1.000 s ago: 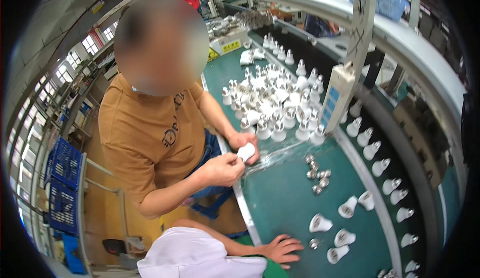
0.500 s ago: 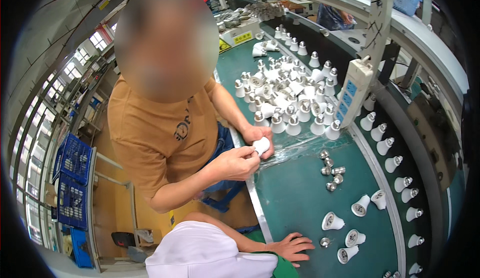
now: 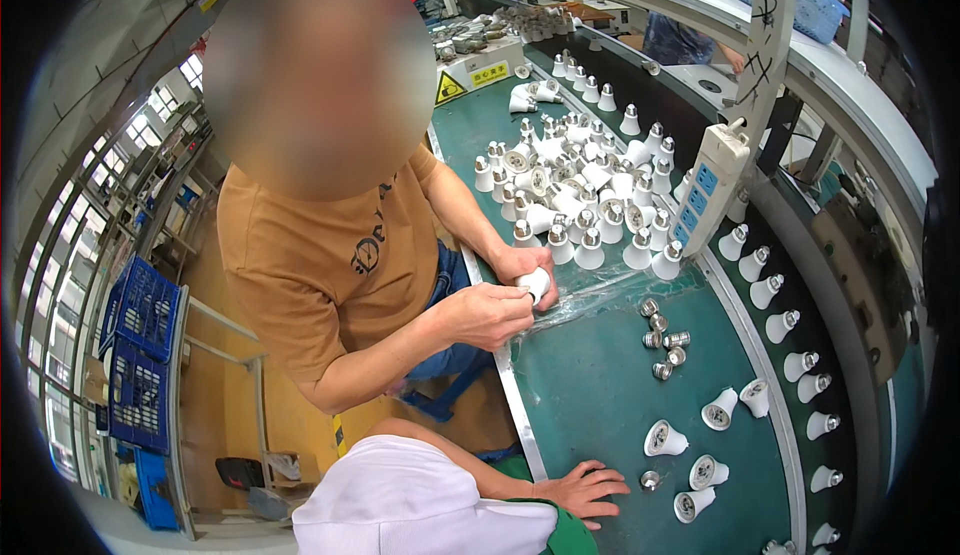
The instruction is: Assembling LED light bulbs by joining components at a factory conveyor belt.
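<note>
Neither my left hand nor my right hand shows. Across the left side of the green worktable [image 3: 600,395], a person in a brown T-shirt [image 3: 300,295] holds a white bulb housing [image 3: 535,284] in both hands, fingertips of one hand at its rim. At the bottom, a person in a white cap with a green brim [image 3: 420,505] rests a hand [image 3: 580,493] palm down on the table, fingers spread. Beside that hand lie a loose metal screw cap [image 3: 650,480] and several white bulb housings [image 3: 665,440] on their sides.
A crowd of white bulb housings with metal caps [image 3: 580,185] covers the far table. A small group of metal caps [image 3: 657,339] lies mid-table. A power strip [image 3: 708,190] hangs on a post. Housings stand along the dark conveyor [image 3: 770,385]. Blue crates [image 3: 140,395] stand left.
The view has shifted slightly. The brown-shirted person's hands and the held housing appear slightly farther right. The capped person's hand stays in place on the table.
</note>
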Available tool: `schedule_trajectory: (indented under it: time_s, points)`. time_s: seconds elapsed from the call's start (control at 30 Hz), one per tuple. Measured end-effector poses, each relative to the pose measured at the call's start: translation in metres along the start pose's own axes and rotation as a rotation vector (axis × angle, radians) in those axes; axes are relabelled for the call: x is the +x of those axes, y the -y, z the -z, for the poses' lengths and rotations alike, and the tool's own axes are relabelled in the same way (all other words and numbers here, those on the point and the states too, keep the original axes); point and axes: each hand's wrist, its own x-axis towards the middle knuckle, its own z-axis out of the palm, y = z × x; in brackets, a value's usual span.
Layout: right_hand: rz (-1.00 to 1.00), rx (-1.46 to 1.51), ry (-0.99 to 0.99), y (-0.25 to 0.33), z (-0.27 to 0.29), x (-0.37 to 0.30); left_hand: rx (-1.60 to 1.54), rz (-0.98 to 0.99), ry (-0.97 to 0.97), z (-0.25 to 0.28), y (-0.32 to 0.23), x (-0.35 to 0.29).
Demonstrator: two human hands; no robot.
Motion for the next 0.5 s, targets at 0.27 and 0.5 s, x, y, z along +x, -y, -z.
schedule_trajectory:
  time_s: [0.27, 0.5]
  points:
    - [-0.101, 0.246, 0.486, 0.134, -0.051, -0.034, 0.020, 0.034, -0.049, 0.005, -0.004, -0.001]
    - [-0.240, 0.664, 0.372, 0.130, -0.086, -0.067, 0.075, -0.015, 0.065, 0.013, -0.003, 0.003]
